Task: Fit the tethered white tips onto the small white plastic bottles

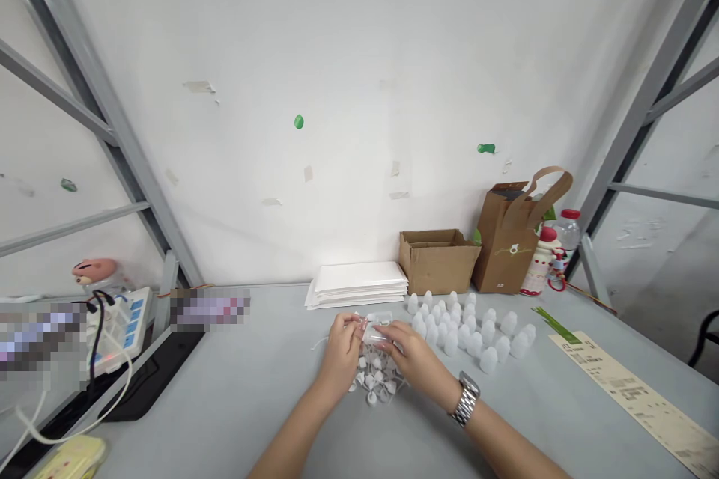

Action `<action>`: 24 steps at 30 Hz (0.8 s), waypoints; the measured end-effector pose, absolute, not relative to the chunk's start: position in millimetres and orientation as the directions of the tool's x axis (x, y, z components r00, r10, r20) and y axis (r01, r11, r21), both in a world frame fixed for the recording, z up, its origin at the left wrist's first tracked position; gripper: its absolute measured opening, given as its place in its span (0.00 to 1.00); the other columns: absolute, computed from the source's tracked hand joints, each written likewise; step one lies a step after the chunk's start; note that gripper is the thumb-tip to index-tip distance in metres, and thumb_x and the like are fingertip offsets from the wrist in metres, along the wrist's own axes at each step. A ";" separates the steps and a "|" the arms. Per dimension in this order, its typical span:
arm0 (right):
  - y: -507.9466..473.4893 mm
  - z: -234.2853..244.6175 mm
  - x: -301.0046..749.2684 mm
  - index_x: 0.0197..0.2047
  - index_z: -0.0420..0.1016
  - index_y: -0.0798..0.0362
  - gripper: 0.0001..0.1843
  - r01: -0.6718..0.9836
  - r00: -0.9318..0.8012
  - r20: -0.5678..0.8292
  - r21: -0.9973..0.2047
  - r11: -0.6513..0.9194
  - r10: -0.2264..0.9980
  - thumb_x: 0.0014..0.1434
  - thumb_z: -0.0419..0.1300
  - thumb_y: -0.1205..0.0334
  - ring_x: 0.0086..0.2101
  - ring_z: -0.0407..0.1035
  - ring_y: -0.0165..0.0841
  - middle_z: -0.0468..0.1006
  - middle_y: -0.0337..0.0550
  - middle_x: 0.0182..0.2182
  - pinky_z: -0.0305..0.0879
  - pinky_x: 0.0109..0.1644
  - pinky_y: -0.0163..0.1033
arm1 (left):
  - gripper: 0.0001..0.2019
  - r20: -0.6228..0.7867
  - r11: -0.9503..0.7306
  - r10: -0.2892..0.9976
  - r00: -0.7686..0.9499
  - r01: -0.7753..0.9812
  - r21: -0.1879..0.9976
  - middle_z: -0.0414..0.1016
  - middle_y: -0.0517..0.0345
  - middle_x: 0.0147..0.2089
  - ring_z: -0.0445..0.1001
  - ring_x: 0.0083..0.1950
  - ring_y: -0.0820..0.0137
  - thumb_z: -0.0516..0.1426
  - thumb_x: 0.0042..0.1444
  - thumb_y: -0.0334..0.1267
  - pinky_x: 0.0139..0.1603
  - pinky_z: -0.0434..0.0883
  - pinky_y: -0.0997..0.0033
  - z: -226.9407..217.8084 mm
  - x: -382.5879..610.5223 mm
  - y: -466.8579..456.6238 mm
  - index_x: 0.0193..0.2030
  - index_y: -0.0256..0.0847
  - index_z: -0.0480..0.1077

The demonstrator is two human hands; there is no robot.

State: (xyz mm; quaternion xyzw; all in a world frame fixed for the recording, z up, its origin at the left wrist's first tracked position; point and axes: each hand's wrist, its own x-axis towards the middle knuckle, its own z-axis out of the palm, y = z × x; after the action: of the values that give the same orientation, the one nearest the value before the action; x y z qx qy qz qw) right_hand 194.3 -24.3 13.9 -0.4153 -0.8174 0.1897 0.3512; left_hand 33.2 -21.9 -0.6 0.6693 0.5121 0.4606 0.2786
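Note:
In the middle of the table my left hand [344,350] and my right hand [414,353] meet, fingers closed around a small clear plastic cylinder [376,334]. The left fingertips pinch its left end, where a bit of white shows; exactly what sits there is too small to tell. The right fingers grip it from the other side, and a metal watch [466,398] is on that wrist. Just below both hands lies a loose pile of small white caps with thin strings [373,380]. To the right, several frosted white bulb-shaped pieces [475,344] stand upright in rough rows.
Behind the hands are a stack of white sheets [359,284], a cardboard box [438,269] and a brown paper bag [505,254]. A bottle with a red top [539,262] stands beside it. A long printed strip [634,393] lies right; a power strip [126,329] with cables is left.

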 end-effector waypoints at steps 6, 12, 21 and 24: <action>-25.6 9.9 193.6 0.40 0.67 0.55 0.09 0.698 -0.490 0.508 -0.259 0.668 0.709 0.54 0.55 0.73 0.37 0.65 0.38 0.72 0.45 0.34 0.60 0.42 0.44 | 0.20 0.328 -0.310 0.942 0.065 0.541 0.782 0.68 0.53 0.38 0.67 0.42 0.65 0.43 0.58 0.46 0.46 0.65 0.62 0.0 32.5 -21.8 0.24 0.40 0.68; -24.6 7.1 192.3 0.37 0.65 0.55 0.10 0.743 -0.529 0.555 -0.063 0.666 0.642 0.54 0.51 0.77 0.34 0.62 0.37 0.70 0.44 0.32 0.57 0.40 0.43 | 0.21 0.296 -0.295 0.952 0.082 0.513 0.806 0.69 0.55 0.32 0.67 0.39 0.67 0.43 0.58 0.46 0.44 0.64 0.65 6.6 35.4 -23.3 0.20 0.40 0.66; -20.1 14.8 199.9 0.44 0.65 0.54 0.14 0.804 -0.470 0.594 -0.018 0.594 0.653 0.56 0.49 0.75 0.34 0.63 0.38 0.71 0.45 0.32 0.54 0.44 0.46 | 0.16 0.361 -0.282 0.932 0.024 0.672 0.685 0.69 0.54 0.34 0.66 0.41 0.64 0.47 0.55 0.46 0.45 0.63 0.61 7.7 25.6 -22.0 0.25 0.41 0.68; -19.6 15.8 201.0 0.45 0.65 0.52 0.13 0.820 -0.420 0.601 -0.070 0.568 0.680 0.58 0.49 0.73 0.34 0.64 0.38 0.71 0.44 0.31 0.55 0.42 0.45 | 0.15 0.390 -0.284 0.920 0.030 0.737 0.613 0.69 0.53 0.35 0.66 0.42 0.62 0.47 0.55 0.47 0.45 0.63 0.59 3.7 24.5 -22.6 0.29 0.42 0.69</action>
State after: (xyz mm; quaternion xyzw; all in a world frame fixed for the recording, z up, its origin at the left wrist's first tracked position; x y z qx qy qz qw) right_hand 201.0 -19.6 15.8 -0.4494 -0.8343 -0.1181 0.2967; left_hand 24.5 -22.6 3.7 0.7072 0.5859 0.3766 0.1215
